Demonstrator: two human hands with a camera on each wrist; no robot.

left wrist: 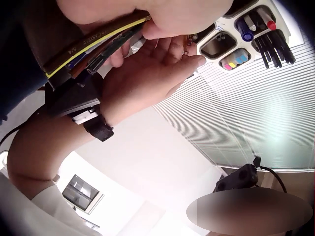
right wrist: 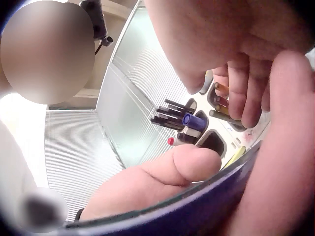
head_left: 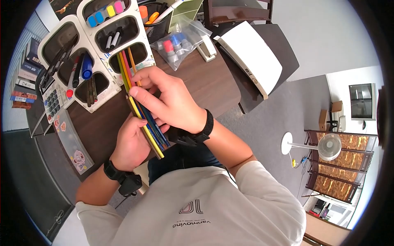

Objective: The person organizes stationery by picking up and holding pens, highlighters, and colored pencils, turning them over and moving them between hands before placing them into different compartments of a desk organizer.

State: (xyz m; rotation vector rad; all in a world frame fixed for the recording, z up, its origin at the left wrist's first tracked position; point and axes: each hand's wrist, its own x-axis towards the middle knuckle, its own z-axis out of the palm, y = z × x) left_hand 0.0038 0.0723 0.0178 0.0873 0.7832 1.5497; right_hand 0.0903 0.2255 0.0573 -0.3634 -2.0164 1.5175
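Several coloured pencils (head_left: 135, 107) lie as a long slanting bundle across both hands. The left hand (head_left: 133, 143) grips their lower part, its thumb over a yellow pencil (head_left: 154, 141). Higher up, the right hand (head_left: 172, 98) pinches the bundle between thumb and fingers; an orange pencil (head_left: 131, 59) stands slightly apart there. The upper ends overlap a compartment of a white organizer (head_left: 88, 37); whether they are inside it, I cannot tell. In the left wrist view, the bundle (left wrist: 98, 44) shows dark, yellow and brown pencils under the left hand (left wrist: 182, 14), near the right hand (left wrist: 147, 73).
The organizer holds markers (head_left: 87, 67), black pens (head_left: 115, 39) and sticky tabs (head_left: 111, 11). Right of it are a mesh pen cup (head_left: 158, 30), a plastic bag of small bottles (head_left: 176, 47) and a stapler (head_left: 206, 49). A white box (head_left: 252, 57) lies on a chair beyond the brown table (head_left: 221, 84).
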